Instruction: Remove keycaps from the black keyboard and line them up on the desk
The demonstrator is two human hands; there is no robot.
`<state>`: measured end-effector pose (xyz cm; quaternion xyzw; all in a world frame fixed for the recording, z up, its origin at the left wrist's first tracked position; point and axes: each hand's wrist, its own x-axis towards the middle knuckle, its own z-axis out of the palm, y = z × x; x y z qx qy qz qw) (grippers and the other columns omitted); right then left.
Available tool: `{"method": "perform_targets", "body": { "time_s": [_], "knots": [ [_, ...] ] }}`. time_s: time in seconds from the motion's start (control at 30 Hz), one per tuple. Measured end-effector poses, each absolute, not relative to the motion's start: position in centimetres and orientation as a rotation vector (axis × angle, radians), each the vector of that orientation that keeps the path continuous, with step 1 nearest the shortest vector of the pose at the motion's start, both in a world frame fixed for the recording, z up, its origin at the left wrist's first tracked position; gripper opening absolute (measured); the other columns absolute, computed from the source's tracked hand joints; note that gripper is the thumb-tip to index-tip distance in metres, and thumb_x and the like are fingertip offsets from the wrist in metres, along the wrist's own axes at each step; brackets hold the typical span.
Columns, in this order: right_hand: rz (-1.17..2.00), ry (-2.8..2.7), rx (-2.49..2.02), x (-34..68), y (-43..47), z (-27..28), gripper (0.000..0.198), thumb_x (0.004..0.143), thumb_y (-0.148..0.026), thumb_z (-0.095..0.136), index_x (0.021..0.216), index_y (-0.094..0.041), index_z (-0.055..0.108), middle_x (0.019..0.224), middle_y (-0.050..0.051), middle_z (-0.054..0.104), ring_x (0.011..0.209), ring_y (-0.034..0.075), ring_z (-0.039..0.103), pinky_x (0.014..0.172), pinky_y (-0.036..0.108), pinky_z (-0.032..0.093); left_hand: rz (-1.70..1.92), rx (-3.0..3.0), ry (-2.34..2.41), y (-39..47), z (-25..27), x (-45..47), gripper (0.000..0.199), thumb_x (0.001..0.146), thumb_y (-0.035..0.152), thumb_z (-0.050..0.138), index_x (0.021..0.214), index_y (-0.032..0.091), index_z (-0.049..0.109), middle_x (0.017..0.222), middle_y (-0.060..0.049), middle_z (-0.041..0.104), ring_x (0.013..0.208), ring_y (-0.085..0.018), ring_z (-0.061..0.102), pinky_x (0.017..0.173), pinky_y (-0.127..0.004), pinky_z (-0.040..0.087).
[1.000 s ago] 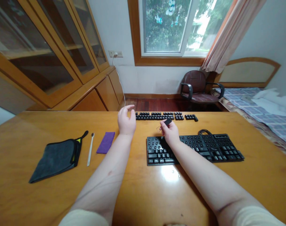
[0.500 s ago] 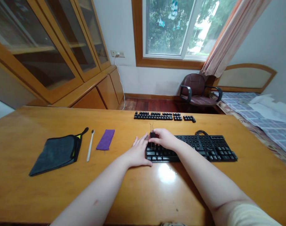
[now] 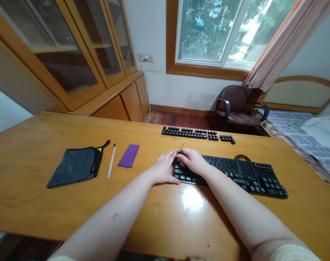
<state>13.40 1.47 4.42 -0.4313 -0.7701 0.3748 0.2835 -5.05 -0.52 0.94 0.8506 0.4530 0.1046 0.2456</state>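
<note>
A black keyboard lies on the wooden table, with many keycaps off its upper and middle part. My left hand lies against the keyboard's left end, fingers stretched toward its upper corner and thumb along the front edge. Pinched in my right hand is a wire keycap puller, held over the keyboard's left side. Its wire ends stick up beyond my fingers; the handle and lower loop are mostly hidden by the hand.
Rows of loose black keycaps line the table's far edge. Left of my hands lie a purple cloth, a white toothbrush and a dark grey pouch. The keyboard's coiled cable sits behind it.
The camera view has shifted, so the scene sits differently in the picture. My right hand has turned and now covers the puller's black handle, which showed before. My left hand stays against the keyboard.
</note>
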Motion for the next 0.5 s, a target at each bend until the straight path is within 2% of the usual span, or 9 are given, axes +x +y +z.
{"method": "perform_targets", "body": {
  "time_s": [0.13,0.23,0.33,0.5],
  "knots": [
    [0.946,-2.142,-1.179,12.81,1.4,4.49,0.022,0.087,-0.032,0.049,0.073,-0.019,0.059,0.054,-0.002,0.059,0.05,0.013,0.056,0.054,0.024,0.04,0.311,2.347,1.243,-0.24,0.88,-5.01,0.115,0.047,0.064,0.073,0.141,0.017,0.027,0.147,-0.016,0.03,0.137,-0.032,0.019,0.112,-0.05,0.009],
    [0.854,-2.246,-1.151,12.38,1.35,4.62,0.021,0.087,-0.029,0.05,0.073,-0.019,0.061,0.057,-0.001,0.059,0.052,0.013,0.054,0.055,0.024,0.04,0.336,2.355,1.246,-0.18,0.81,-4.98,0.109,0.047,0.063,0.074,0.138,0.02,0.033,0.146,-0.015,0.031,0.137,-0.032,0.021,0.112,-0.051,0.01],
    [0.786,-2.356,-1.082,12.32,1.4,4.9,0.017,0.088,-0.026,0.05,0.081,-0.018,0.064,0.071,0.002,0.065,0.063,0.014,0.057,0.063,0.025,0.042,0.352,2.365,1.221,-0.16,0.76,-5.03,0.11,0.048,0.063,0.074,0.139,0.021,0.031,0.147,-0.014,0.03,0.137,-0.032,0.02,0.112,-0.051,0.009],
    [0.816,-2.467,-0.869,12.83,1.66,5.16,0.018,0.089,-0.025,0.05,0.091,-0.017,0.066,0.093,0.006,0.068,0.087,0.017,0.06,0.08,0.027,0.044,0.346,2.301,1.221,-0.18,0.93,-5.02,0.092,0.069,0.065,0.057,0.143,0.023,0.023,0.148,-0.012,0.03,0.137,-0.029,0.02,0.112,-0.051,0.01]
  ]
}}
